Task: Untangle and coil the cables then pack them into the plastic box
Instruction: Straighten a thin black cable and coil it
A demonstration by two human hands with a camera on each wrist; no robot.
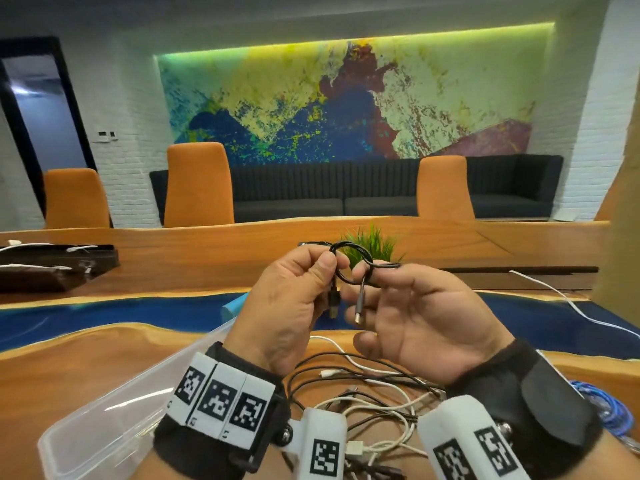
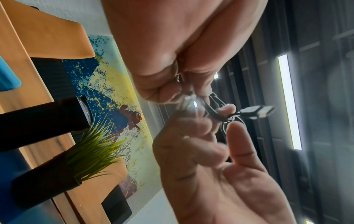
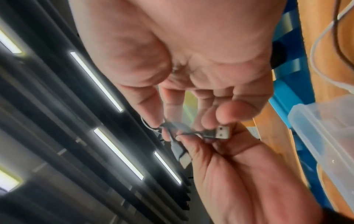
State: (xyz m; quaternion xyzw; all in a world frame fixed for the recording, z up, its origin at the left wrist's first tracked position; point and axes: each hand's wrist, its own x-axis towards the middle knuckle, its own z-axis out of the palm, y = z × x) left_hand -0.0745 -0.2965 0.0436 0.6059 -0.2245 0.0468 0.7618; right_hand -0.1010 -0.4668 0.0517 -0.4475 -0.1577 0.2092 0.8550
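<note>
A short black USB cable [image 1: 351, 263] is wound into a small coil and held up in front of me by both hands. My left hand [image 1: 304, 289] pinches the coil's left side between thumb and fingers, and the USB-A plug [image 1: 333, 299] hangs below it. My right hand [image 1: 398, 306] has its index finger hooked through the loop, with the small plug [image 1: 359, 306] dangling by its open palm. The right wrist view shows the USB-A plug [image 3: 220, 131] between both hands. A clear plastic box [image 1: 114, 407] sits at lower left. A tangle of white and black cables [image 1: 374, 393] lies under my wrists.
A small potted green plant [image 1: 372, 242] stands behind my hands. A blue object [image 1: 235, 306] lies beyond the box. One white cable [image 1: 571, 303] trails to the right, and a blue cable bundle [image 1: 602, 410] lies at far right. Dark cases [image 1: 52, 265] sit at far left.
</note>
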